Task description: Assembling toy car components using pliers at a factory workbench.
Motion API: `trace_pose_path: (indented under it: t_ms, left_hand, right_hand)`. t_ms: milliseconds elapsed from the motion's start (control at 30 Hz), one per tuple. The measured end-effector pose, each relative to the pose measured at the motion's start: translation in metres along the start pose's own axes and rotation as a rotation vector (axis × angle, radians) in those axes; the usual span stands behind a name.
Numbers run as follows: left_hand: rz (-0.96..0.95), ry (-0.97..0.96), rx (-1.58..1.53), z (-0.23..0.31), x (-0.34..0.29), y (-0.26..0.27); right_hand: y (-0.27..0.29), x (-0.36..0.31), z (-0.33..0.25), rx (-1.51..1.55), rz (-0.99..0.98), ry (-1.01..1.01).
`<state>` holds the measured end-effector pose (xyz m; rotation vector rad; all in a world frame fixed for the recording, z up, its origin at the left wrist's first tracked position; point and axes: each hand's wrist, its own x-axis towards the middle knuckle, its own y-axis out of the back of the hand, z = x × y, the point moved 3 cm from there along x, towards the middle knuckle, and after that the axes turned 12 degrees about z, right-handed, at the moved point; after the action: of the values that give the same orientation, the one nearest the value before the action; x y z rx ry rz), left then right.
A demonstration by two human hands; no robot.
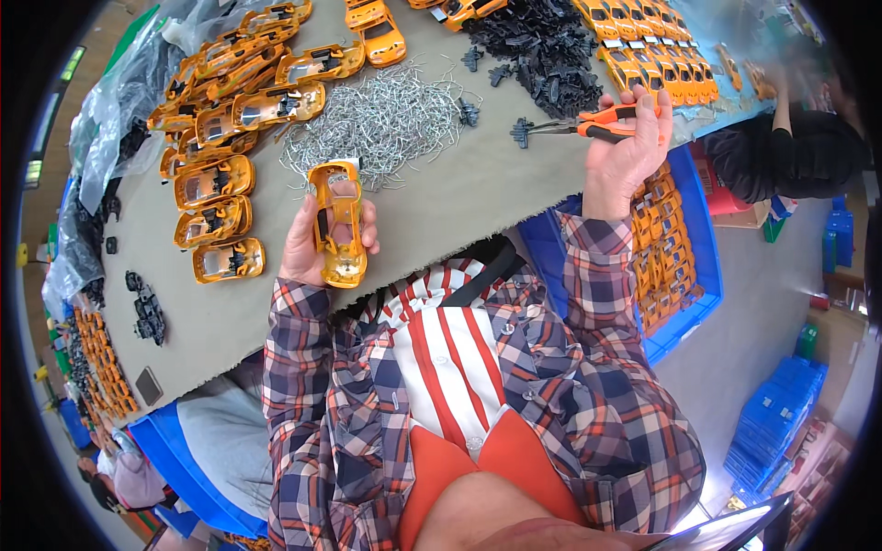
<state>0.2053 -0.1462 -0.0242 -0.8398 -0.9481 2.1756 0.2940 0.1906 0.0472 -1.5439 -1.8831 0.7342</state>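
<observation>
Left grip (301, 246): thumb and fingers clamped on opposite sides of the shell.
Shell (344, 264): orange toy-car body, one, held over the near edge of the surface (478, 188), lengthwise away from the wearer.
Crate (680, 332): blue, beside the right forearm; orange cars packed in rows.
Right grip (629, 158): fingers curled round the pliers.
Pliers (608, 116): orange-and-black handles, tips pointing left.
Black part (521, 133): at the plier tips; pinched or merely touched, cannot tell.
Lined shells (213, 221): three, left, black pieces inside.
Pins (377, 129): silver, bent, loose pile beyond the held shell.
Shell heap (276, 108): orange, far left, stacked untidily.
Black heap (560, 60): small parts, many, far side.
Car rows (652, 73): orange, far right, set in order.
Progress: judged mid-batch; rows and crate look sorted, while the held shell, pins and black heap suggest plenty left.
Writing: none legible; white patches on the car rows too small to read.
</observation>
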Motion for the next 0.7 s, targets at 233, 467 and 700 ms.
trace_pose_path:
  t_ms: [233,467,700]
  left_hand:
    - [-0.006,-0.025,-0.044,-0.002,0.005,-0.005]
    - [0.082,-0.019,-0.091,-0.004,0.009,0.004]
    - [0.094,-0.037,-0.01,0.0,0.019,-0.006]
  right_hand:
    - [0.002,0.011,0.001,-0.019,0.015,0.054]
    - [0.002,0.008,0.013,-0.163,0.071,0.083]
    - [-0.023,-0.001,0.026,-0.15,-0.266,-0.097]
